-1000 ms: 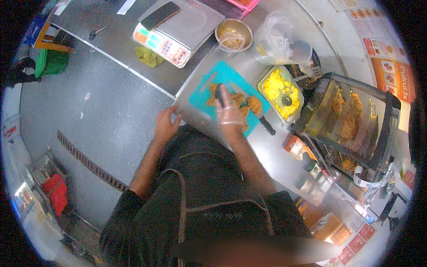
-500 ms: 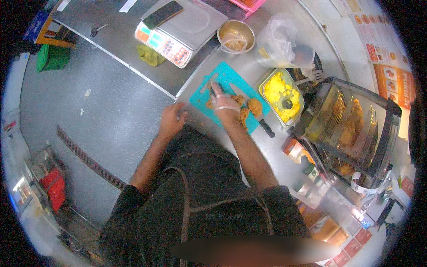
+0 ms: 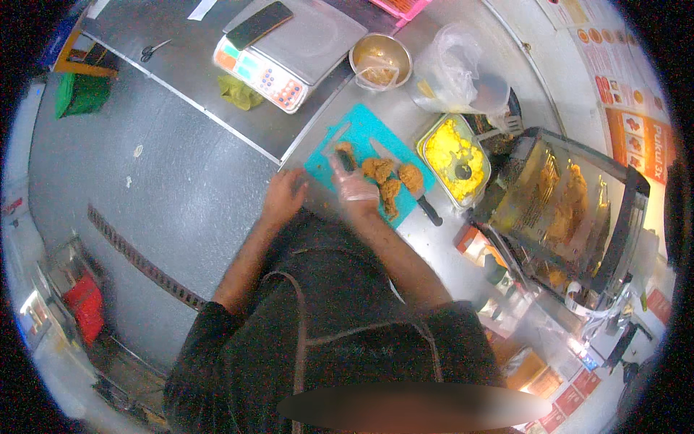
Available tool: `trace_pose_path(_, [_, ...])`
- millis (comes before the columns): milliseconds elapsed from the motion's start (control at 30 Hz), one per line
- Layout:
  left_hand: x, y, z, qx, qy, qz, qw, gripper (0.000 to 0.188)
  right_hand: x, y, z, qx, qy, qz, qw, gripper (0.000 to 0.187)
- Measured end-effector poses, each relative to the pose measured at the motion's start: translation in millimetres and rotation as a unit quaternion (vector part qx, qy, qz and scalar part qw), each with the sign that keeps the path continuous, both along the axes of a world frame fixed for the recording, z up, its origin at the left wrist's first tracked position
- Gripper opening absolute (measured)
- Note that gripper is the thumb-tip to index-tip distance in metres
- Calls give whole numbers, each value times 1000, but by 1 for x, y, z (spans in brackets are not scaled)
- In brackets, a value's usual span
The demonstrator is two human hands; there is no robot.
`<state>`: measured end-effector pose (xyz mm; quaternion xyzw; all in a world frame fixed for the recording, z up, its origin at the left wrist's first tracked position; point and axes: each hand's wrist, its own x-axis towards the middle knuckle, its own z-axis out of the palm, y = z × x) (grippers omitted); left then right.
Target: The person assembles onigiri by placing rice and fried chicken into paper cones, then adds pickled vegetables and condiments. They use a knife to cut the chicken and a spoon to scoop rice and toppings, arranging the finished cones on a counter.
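On a turquoise cutting board point(image 3: 361, 119) lie several brown fried chicken pieces point(image 3: 378, 170). My right hand point(image 3: 356, 186), in a clear plastic glove, is over the board's left part. Its fingers are closed round a short, dark, rod-like tool point(image 3: 346, 160), whose far end meets a small brown piece point(image 3: 344, 148). The grip is partly blurred. A knife point(image 3: 431, 210) with a black handle lies across the board's right side, its blade partly under a chicken piece. Bare and holding nothing, my left hand point(image 3: 285, 194) rests left of the board by the counter edge, fingers loosely apart.
Right of the board stands a container of yellow food point(image 3: 455, 155), near a glass display case point(image 3: 571, 210) with fried pieces. Behind are a metal bowl point(image 3: 381, 61), a plastic bag point(image 3: 455, 61) and a scale point(image 3: 296, 54) bearing a phone point(image 3: 259, 25). Scissors point(image 3: 153, 50) lie far left.
My right hand has drawn left and nearer to me with the dark tool, uncovering chicken pieces in the board's middle. My left hand stays in nearly the same place.
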<state>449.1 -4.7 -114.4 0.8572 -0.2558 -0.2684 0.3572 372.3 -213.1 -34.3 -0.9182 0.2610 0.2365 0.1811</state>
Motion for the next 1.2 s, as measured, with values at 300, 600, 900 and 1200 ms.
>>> trace_pose_path(300, [9, 6, -1, -22, -49, 2, 999, 39, 12, -93, -18, 52, -173, -7, 984, 62])
trace_pose_path(600, [8, 25, -12, -33, -25, -7, 999, 39, -9, -101, -61, -237, -237, 27, 942, 46])
trace_pose_path(900, [17, 19, -8, 13, -22, -92, 995, 44, 9, 26, -73, -115, -111, -65, 985, 61])
trace_pose_path(1200, [15, -18, -8, -24, -55, -144, 988, 43, -1, 33, -86, -12, -72, -29, 997, 58])
